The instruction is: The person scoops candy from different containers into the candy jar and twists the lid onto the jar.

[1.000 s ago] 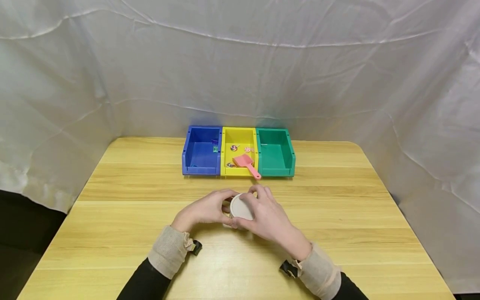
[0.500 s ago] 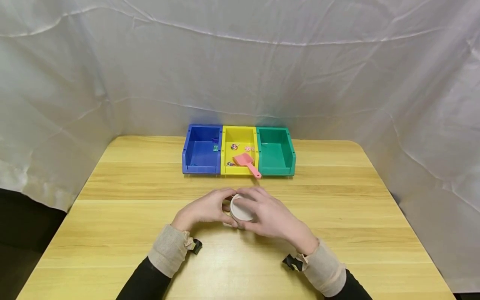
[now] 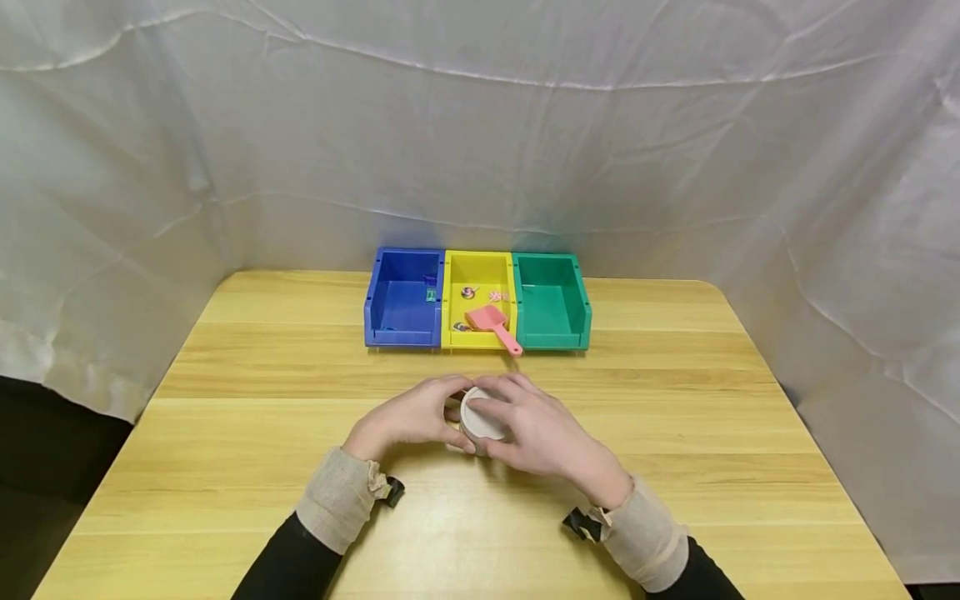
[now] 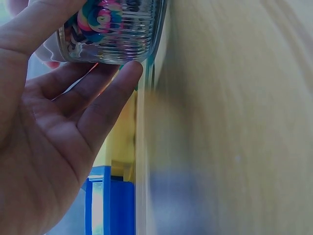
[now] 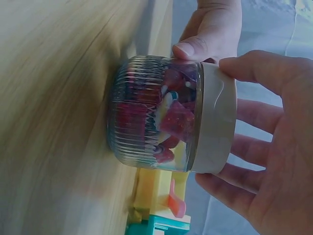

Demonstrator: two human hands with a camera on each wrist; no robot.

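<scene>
1. Head view: a ribbed glass jar of coloured sweets stands on the wooden table, near its middle, between both hands.
2. The left hand grasps the jar's body from 9 o'clock, its fingers curled against the glass.
3. The right hand comes in from 4 o'clock, its fingers and thumb curled round the white lid, which sits on top of the jar.
4. At 12 o'clock from the jar, well apart, three bins stand in a row, touching: a blue bin, a yellow bin and a green bin.
5. A pink scoop lies in the yellow bin, its handle sticking over the front edge toward the jar; small sweets lie beside it.
6. Nothing lies between the jar and the bins.
</scene>
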